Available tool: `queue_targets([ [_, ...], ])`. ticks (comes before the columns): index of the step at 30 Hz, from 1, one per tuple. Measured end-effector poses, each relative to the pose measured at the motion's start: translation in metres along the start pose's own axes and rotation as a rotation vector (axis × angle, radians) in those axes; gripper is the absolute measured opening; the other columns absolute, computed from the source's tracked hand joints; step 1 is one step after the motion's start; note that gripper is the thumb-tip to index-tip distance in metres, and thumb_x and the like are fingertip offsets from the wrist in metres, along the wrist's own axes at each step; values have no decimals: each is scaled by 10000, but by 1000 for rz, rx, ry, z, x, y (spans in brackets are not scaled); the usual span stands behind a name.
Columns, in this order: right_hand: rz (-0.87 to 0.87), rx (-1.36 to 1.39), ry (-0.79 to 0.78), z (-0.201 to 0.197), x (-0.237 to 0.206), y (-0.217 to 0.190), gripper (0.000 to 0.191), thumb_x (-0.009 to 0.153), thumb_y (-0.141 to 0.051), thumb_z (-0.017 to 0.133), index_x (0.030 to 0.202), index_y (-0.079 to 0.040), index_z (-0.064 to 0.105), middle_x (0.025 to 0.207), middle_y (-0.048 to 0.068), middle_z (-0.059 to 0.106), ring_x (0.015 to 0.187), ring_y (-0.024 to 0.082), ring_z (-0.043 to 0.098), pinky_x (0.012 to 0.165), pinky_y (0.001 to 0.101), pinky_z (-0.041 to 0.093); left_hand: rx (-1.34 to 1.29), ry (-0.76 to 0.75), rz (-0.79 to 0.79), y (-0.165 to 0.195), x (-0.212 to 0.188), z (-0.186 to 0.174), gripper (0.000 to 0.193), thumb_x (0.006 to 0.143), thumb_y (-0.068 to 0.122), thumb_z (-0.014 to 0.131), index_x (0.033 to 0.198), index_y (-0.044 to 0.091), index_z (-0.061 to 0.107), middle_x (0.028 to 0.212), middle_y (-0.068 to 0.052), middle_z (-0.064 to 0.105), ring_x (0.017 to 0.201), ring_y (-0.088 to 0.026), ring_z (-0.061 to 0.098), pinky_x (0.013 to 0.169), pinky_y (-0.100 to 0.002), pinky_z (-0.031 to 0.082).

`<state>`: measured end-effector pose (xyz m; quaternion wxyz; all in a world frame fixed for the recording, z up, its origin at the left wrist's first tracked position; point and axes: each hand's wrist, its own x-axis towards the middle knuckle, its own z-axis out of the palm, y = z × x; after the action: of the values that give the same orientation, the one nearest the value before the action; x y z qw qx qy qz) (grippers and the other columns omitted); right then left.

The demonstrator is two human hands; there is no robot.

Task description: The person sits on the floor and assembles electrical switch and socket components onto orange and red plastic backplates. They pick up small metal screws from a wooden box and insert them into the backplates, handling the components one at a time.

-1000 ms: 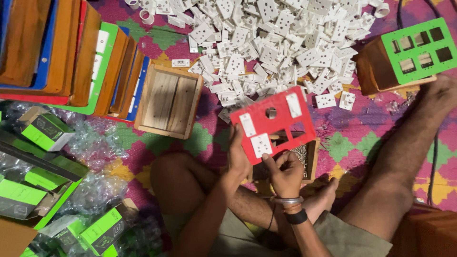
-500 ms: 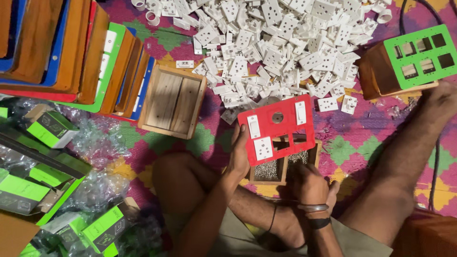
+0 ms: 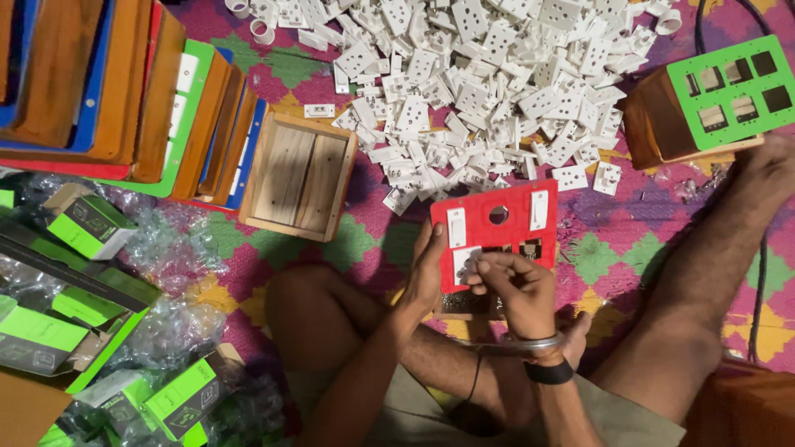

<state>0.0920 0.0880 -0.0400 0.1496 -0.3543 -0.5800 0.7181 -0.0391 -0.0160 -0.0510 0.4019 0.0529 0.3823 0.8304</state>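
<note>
A: Red switch plate (image 3: 495, 232) propped on a small wooden box (image 3: 474, 305), just ahead of both hands. Left hand (image 3: 428, 269) wrapped round its left edge, thumb on the face, fingers behind. Right hand (image 3: 515, 283) pinched shut on a white switch module (image 3: 465, 262), pressed into a lower cut-out.

B: Heavy?

A: Probably not. Looks like thin, stiff plastic sheet; likely light, rigid enough to hold by one edge, though apt to flex near the cut-outs. Smooth face, so probably a bit slippery. Best gripped at the rim, clear of the openings.

B: And the module?

A: Small, hard, light by the look of it. Best held by its sides with fingertips, as now. Clips possibly brittle; exact seating hidden under the fingers.

B: Around the hands?

A: Big heap of white socket parts (image 3: 489, 83) beyond the plate, well past the fingertips. Empty wooden box (image 3: 300, 175) forward and left of the left hand. Green-faced box (image 3: 719, 98) far forward right of the right hand. Green cartons (image 3: 91, 225) and bubble wrap (image 3: 170, 244) off to the left.
</note>
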Motion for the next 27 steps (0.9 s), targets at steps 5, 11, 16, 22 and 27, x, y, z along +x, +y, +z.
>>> queue_targets([
  [5,-1,0,2,19,9,-5,162,953,-16,676,1081,64,736,911,109,769,773,161,741,671,270,593,13,7,-55,-5,0,-1,488,1093,438,459,1433,87,453,1046,-55,647,756,-103,608,597,-252,528],
  [11,-26,-47,55,24,4,-3,107,936,-44,694,1003,32,728,782,93,748,678,139,714,616,254,576,130,-24,-40,-13,-3,-2,511,1102,450,461,1428,59,498,1036,-71,637,737,-113,576,556,-263,501],
  [16,-144,-230,214,21,14,19,270,881,-104,811,784,-20,574,663,16,628,564,74,569,499,236,465,142,5,94,-10,-3,-1,546,1114,438,447,1490,43,470,1367,-108,608,1232,-190,577,1081,-346,458],
  [22,-63,-251,344,-10,5,39,388,987,-220,783,749,-8,562,627,-5,529,522,72,435,461,254,352,-201,110,44,1,8,-1,569,1069,437,452,1502,74,390,1412,-113,567,1288,-259,565,1091,-429,455],
  [27,-71,112,240,-33,6,20,167,971,-205,657,1062,-67,634,797,-5,665,627,76,617,545,258,542,-207,88,-20,-4,7,1,644,1068,462,473,1541,42,351,1479,-164,515,1367,-302,511,1156,-458,416],
])
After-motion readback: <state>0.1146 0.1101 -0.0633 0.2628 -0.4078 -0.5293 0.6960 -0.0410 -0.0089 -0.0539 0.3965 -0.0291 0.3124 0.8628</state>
